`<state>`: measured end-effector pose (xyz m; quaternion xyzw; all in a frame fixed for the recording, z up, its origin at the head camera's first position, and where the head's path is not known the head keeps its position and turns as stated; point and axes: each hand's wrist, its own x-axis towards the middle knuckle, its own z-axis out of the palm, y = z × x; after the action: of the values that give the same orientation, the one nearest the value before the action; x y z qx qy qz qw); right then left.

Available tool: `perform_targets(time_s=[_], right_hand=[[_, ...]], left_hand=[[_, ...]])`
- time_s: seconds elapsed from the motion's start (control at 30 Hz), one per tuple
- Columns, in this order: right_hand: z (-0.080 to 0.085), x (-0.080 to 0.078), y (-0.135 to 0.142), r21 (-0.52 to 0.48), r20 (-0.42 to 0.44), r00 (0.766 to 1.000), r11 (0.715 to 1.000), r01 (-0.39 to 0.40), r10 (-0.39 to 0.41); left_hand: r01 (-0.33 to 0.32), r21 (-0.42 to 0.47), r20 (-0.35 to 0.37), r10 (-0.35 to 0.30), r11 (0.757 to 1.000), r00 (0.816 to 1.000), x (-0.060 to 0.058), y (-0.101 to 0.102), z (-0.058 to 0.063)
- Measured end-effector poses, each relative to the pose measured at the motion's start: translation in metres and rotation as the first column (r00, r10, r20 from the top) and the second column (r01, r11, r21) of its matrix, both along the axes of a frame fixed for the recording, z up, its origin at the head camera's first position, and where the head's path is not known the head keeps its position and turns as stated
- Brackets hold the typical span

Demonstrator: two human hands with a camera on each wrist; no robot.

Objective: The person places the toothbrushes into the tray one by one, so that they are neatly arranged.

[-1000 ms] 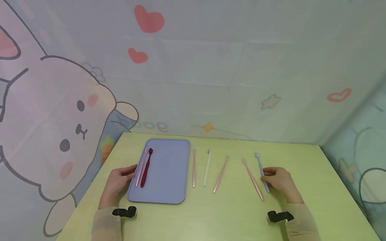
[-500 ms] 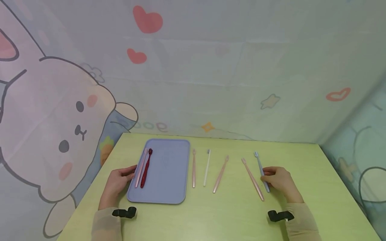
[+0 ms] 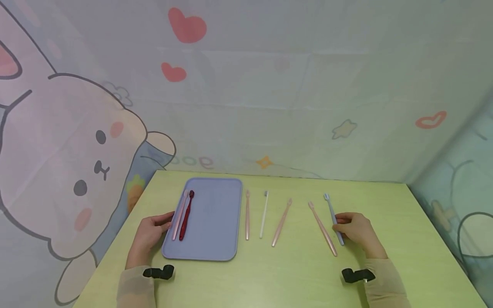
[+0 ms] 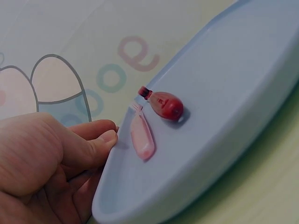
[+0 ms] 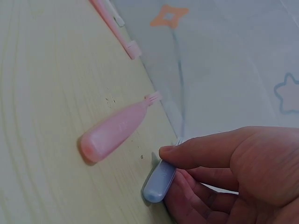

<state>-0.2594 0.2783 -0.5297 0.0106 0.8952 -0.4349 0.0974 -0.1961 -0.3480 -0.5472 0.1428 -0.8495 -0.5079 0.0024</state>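
Observation:
My left hand (image 3: 149, 233) holds the left rim of a blue-grey tray (image 3: 213, 226), its thumb and fingertips right at the edge in the left wrist view. Inside that tray, along its left side, lie a pink toothbrush (image 4: 142, 137) and a dark red toothbrush (image 4: 168, 107), side by side. On the right, my right hand (image 3: 356, 231) pinches a blue toothbrush (image 5: 161, 182) by its handle between thumb and fingers; the brush head points away from me. Just left of it a pink toothbrush (image 5: 117, 133) lies slanted on the table.
Between the tray and the right hand, a pink toothbrush (image 3: 247, 218), a white toothbrush (image 3: 264, 218) and another pink toothbrush (image 3: 282, 224) lie on the yellow-green table (image 3: 269, 278). A cartoon-printed cloth (image 3: 289, 107) hangs behind the table's far edge.

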Motion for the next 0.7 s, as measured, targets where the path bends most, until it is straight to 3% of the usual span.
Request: perform_targets(time_s=[0.7], right_hand=[[0.0053, 0.0041, -0.0013, -0.023, 0.011, 1.000, 1.000, -0.007, 0.008]], left_hand=[[0.013, -0.011, -0.038, -0.014, 1.000, 0.999, 0.0005, -0.0007, -0.0004]])
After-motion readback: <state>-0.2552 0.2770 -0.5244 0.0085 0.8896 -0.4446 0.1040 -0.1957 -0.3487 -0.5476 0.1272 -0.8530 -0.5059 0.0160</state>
